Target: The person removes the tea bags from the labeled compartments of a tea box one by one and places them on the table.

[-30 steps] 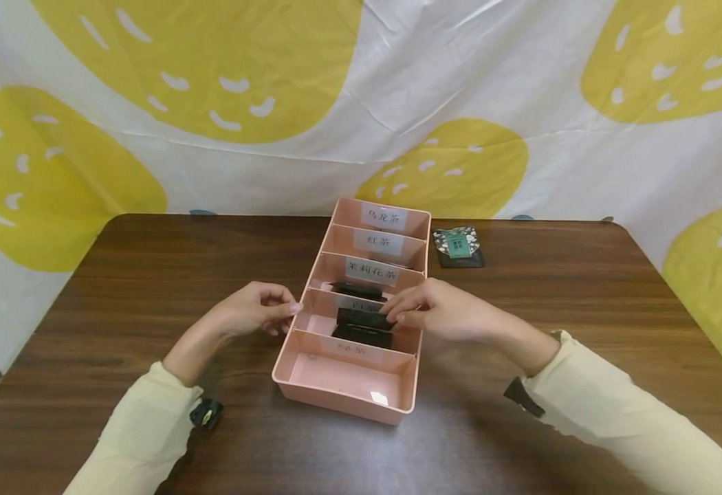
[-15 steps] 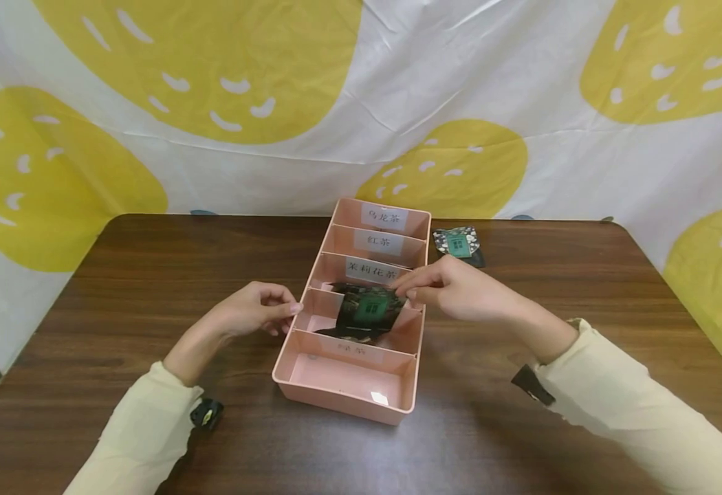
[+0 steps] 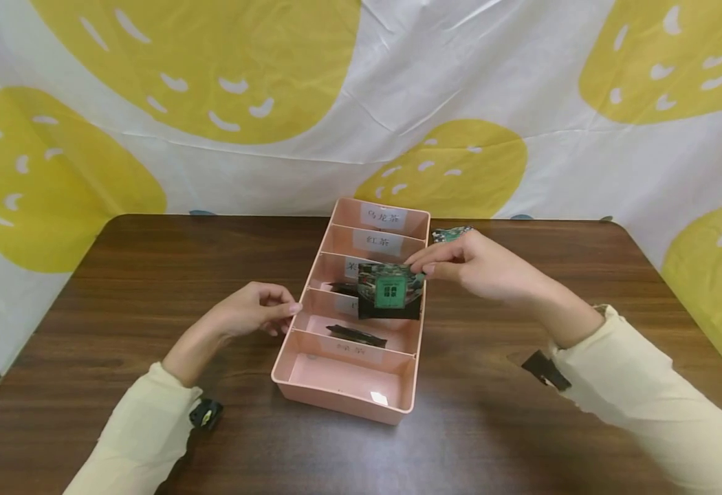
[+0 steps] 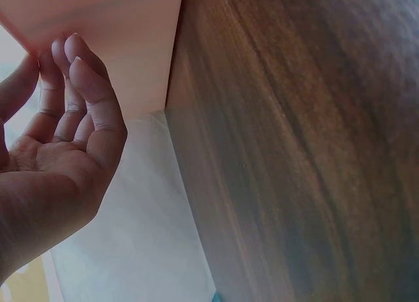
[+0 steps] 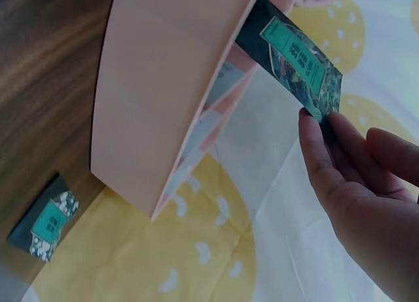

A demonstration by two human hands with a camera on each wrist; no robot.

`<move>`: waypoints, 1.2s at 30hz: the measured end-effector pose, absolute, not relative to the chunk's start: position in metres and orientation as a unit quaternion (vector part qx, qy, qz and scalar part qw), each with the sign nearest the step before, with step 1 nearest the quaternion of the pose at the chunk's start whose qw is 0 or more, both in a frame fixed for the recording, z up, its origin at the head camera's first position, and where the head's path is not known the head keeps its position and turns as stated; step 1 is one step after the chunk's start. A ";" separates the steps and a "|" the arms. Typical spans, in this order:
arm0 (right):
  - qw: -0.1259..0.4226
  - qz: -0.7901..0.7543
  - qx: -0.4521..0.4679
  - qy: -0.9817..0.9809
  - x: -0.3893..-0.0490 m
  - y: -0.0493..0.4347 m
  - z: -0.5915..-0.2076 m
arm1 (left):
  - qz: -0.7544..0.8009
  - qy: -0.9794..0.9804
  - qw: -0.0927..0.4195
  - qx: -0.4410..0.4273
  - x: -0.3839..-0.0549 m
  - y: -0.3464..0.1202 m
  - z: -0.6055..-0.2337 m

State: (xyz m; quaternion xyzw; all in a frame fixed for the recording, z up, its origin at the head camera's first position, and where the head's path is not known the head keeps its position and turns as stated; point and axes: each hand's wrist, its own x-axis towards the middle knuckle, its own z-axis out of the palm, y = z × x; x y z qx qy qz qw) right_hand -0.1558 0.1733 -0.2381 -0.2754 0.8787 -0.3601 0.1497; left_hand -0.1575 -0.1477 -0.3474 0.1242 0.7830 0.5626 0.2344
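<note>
My right hand pinches a dark tea sachet with a green label by its upper right corner. It hangs upright over the right side of the pink divided box, overlapping the third and fourth compartments from the back. In the right wrist view, the sachet extends from my fingertips past the box's rim. With thumb at the rim and fingers against the outer wall, my left hand grips the box's left side. Another dark sachet lies in the fourth compartment, and dark packets show in the third.
A sachet with a green label lies on the wooden table beyond the box's right side, partly hidden by my right hand in the head view. Paper labels mark the compartments. A lemon-patterned cloth hangs behind the table.
My right hand has lifted the tea sachet out of the fourth compartment, moving up and right, and its label now faces the head camera. The left hand stays at the box's rim.
</note>
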 end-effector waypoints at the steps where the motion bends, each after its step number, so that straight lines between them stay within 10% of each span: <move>1: 0.149 -0.361 -0.274 0.879 -0.156 0.174 -0.236 | 0.563 0.783 0.234 0.124 -0.157 -0.148 -0.347; 36: 0.157 -0.431 -0.120 0.880 -0.195 0.252 -0.222 | 0.564 0.781 0.237 0.125 -0.155 -0.150 -0.342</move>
